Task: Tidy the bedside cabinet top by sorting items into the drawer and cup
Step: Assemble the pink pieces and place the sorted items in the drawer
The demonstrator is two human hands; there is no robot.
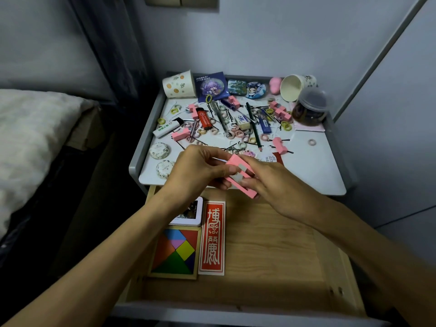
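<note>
Wooden drawer (271, 244) open, holding tangram puzzle (175, 252), red card (212, 237) and white tin (188, 214); left hand (198, 171) and right hand (273, 187) both pinching pink block (245, 190).

White bedding (30, 128) at left, dark curtain (106, 43), grey wall (259, 38), switch plate (181, 1)

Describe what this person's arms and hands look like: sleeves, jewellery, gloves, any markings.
Both arms are bare up to the frame's edge: no sleeve shows on the left forearm or right forearm. The left hand and right hand wear no gloves, and no ring, watch, bracelet or marking is visible.
</note>
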